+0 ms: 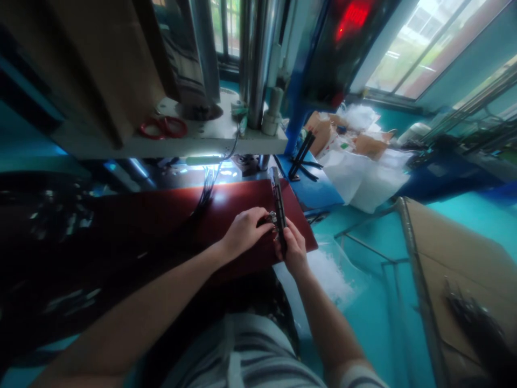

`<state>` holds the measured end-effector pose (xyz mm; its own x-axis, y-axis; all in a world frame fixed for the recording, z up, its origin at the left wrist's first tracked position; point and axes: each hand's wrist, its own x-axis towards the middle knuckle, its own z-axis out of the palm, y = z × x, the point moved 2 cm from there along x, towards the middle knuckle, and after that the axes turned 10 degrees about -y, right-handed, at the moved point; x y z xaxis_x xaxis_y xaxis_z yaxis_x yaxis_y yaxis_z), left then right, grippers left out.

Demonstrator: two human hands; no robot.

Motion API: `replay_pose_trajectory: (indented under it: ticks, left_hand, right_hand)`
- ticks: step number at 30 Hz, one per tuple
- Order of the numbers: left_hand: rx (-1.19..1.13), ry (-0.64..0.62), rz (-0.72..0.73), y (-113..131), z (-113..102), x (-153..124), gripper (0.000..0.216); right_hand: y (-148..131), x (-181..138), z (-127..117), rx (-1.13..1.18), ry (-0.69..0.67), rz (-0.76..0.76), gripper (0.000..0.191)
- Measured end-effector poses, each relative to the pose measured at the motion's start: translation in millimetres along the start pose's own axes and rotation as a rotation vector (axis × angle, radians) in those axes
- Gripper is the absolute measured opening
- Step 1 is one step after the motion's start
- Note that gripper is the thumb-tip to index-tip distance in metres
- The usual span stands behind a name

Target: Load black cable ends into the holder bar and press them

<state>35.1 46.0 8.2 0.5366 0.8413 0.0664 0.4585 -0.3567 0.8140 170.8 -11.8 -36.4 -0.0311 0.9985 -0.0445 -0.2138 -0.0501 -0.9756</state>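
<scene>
Over the dark red table (pixel 169 215), my right hand (pixel 294 249) is wrapped round the near end of a long black strip-shaped part (pixel 278 200) that points away from me. My left hand (pixel 246 230) is curled beside it, fingertips pinched on a small metal piece (pixel 272 217) at the strip's side. Both hands touch the strip near the table's right edge. What the metal piece is I cannot make out.
A press-like machine with a white platform (pixel 194 141) and steel columns (pixel 258 54) stands behind the table; red scissors (pixel 163 127) lie on it. Black parts (pixel 302 156) rest on a blue surface. White bags (pixel 359 178) and a cardboard box (pixel 456 258) lie at the right.
</scene>
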Motion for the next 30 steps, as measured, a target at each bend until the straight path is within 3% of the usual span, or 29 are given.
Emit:
replay_pose_trajectory:
  ticks: [3, 9, 14, 20, 26, 30]
  left_hand:
    - [0.017, 0.048, 0.003, 0, -3, -1, 0.014]
    - [-0.386, -0.235, -0.207, -3, 0, 7, 0.020]
    - [-0.614, -0.348, -0.448, 0, 2, 10, 0.016]
    - [-0.633, -0.348, -0.453, 2, 3, 12, 0.011]
    - [-0.476, -0.208, -0.211, -7, 5, 6, 0.018]
    - [-0.498, -0.163, -0.193, -12, -8, 5, 0.023]
  right_hand:
    - [1, 0, -1, 0.009, -0.007, -0.003, 0.050]
    - [3, 0, -1, 0.008, -0.023, -0.034, 0.049]
    - [2, 0, 0, -0.063, -0.076, -0.050, 0.050]
    - [0, 0, 0, -0.136, -0.084, -0.075, 0.050]
    - [-2, 2, 4, -0.212, -0.121, -0.051, 0.051]
    - [-1, 3, 4, -0.124, -0.075, -0.029, 0.050]
